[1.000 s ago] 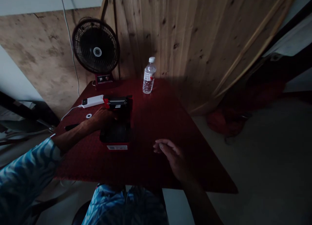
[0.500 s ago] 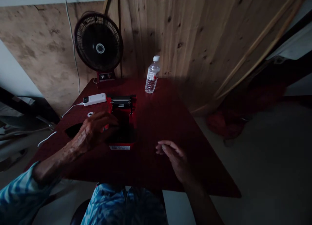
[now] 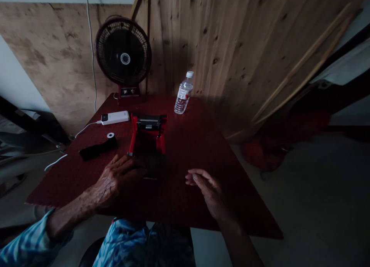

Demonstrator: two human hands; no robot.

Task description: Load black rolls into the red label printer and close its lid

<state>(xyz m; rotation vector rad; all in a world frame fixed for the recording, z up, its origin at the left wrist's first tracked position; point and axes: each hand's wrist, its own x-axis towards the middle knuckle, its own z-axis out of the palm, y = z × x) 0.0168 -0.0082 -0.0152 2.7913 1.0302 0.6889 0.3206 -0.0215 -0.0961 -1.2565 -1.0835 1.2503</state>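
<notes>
A red-framed device [image 3: 133, 137] with a black roller across its far end lies on the dark red table. At its near left corner is my left hand [image 3: 115, 178], palm down with the fingers bent. The fingertips close on a dark flat piece [image 3: 154, 164] that covers the device's near end; its exact shape is lost in shadow. Left of the device lies a black roll of ribbon-like strip [image 3: 101, 146] with a white core, partly unrolled. My right hand [image 3: 206, 188] is held over the table to the right, its fingers curled together around nothing visible.
A fan [image 3: 124, 58] stands at the back left of the table [image 3: 190, 147], against the wooden wall. A white power bank [image 3: 115, 117] with a cable lies in front of it. Further right stands a clear water bottle [image 3: 183, 94].
My left hand has moved from over the device toward its near edge, along with the dark piece. This uncovers the black strip roll and hides the device's front label. The right hand has barely moved.
</notes>
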